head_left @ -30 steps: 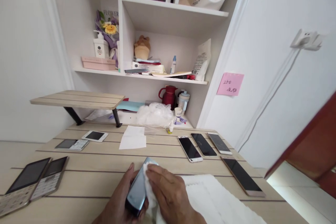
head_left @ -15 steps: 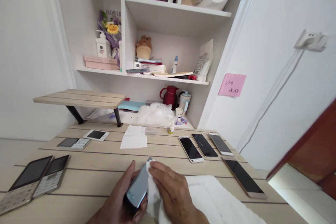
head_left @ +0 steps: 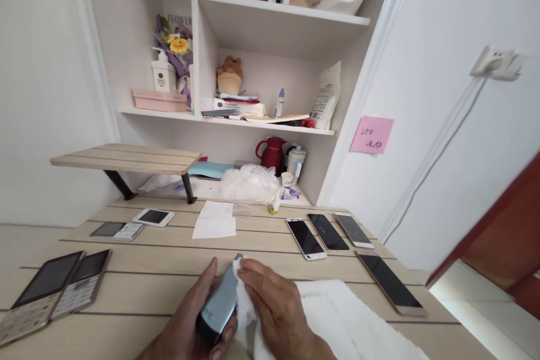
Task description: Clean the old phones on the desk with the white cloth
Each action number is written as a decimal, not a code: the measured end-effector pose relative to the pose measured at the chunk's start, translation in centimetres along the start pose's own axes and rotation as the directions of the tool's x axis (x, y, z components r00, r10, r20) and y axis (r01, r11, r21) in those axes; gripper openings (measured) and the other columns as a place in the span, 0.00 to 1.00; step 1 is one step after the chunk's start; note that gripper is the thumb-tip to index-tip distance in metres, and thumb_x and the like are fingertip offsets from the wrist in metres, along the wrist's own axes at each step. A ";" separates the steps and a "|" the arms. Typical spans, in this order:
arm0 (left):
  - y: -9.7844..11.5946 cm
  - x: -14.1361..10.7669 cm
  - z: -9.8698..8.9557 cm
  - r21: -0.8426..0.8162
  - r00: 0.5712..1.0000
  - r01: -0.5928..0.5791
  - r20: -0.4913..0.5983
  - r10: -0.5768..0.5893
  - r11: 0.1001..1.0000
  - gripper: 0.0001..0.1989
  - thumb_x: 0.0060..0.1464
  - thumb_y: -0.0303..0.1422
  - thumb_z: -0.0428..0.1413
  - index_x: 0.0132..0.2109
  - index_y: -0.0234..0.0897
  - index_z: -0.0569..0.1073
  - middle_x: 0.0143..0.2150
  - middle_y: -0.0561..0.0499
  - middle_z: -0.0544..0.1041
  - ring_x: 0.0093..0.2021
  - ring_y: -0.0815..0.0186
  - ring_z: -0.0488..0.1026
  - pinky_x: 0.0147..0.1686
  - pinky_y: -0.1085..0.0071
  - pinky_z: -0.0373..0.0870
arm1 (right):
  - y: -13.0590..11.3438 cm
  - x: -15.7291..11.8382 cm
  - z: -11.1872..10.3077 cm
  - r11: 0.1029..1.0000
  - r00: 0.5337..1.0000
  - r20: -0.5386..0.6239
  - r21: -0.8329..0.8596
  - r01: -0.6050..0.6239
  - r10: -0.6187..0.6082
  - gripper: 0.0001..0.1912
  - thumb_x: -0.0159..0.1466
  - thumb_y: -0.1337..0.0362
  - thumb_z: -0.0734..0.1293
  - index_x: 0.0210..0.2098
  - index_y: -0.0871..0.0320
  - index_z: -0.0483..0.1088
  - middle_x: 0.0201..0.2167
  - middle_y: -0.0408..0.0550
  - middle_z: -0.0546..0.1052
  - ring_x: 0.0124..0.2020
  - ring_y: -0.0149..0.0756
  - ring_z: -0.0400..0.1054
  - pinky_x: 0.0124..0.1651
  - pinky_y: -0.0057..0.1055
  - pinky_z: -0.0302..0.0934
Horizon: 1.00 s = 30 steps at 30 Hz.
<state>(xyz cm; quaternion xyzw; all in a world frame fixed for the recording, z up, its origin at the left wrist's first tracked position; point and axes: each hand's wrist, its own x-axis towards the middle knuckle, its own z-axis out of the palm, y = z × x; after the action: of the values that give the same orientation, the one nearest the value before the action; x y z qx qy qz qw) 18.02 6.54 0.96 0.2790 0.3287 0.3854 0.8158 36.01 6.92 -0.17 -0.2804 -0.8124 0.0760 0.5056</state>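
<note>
Head view: the left hand (head_left: pixel 181 315) wraps around a silver-backed smartphone (head_left: pixel 218 305), while the right hand (head_left: pixel 274 306) presses a white cloth (head_left: pixel 245 315) against it. A pink sticky note (head_left: pixel 372 135) reads "250".

We record on the wooden desk (head_left: pixel 177 261): two keypad phones (head_left: pixel 54 292) near left, four smartphones (head_left: pixel 328 232) right; farther off, a paper sheet (head_left: pixel 214 220), a red thermos (head_left: pixel 272 153), and a pink sticky note (head_left: pixel 372 135) on the right wall.

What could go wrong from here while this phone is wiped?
The phone rests only in the left hand and tilts, so the right hand pressing on the white cloth might push it out, onto the hard table. The gold-framed phone lies close to the white towel, so a wide arm movement might knock it.
</note>
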 end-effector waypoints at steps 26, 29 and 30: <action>-1.3 1.0 0.4 -0.093 0.987 -0.134 -0.101 0.124 0.987 0.26 0.47 0.57 0.61 0.31 0.35 0.74 0.16 0.58 0.67 0.15 0.72 0.64 0.15 0.79 0.56 | -1.1 0.0 1.1 1.000 0.989 0.150 0.002 -0.003 0.002 0.16 0.71 0.70 0.63 0.57 0.57 0.70 0.57 0.52 0.75 0.54 0.38 0.73 0.57 0.29 0.68; -1.3 0.9 0.5 -0.021 0.982 -0.147 -0.122 0.144 0.989 0.28 0.48 0.59 0.59 0.35 0.35 0.76 0.14 0.57 0.67 0.13 0.71 0.63 0.12 0.78 0.50 | -0.8 -0.2 1.1 0.999 0.996 0.077 -0.026 -0.038 0.040 0.18 0.70 0.72 0.62 0.59 0.58 0.69 0.58 0.55 0.73 0.59 0.41 0.69 0.60 0.35 0.66; -1.3 1.0 0.4 -0.041 0.981 -0.159 -0.118 0.153 0.986 0.27 0.48 0.58 0.60 0.34 0.34 0.75 0.15 0.57 0.68 0.14 0.71 0.63 0.13 0.77 0.52 | -1.1 0.0 1.0 1.000 0.994 0.110 -0.012 -0.027 0.028 0.19 0.70 0.72 0.62 0.59 0.57 0.68 0.58 0.54 0.73 0.58 0.40 0.69 0.60 0.33 0.66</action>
<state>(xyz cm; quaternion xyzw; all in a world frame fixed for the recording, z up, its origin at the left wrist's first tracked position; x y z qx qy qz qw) 19.36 6.51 -0.08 0.2606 0.3422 0.4717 0.7698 34.76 6.19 -0.21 -0.2896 -0.8355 0.0942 0.4573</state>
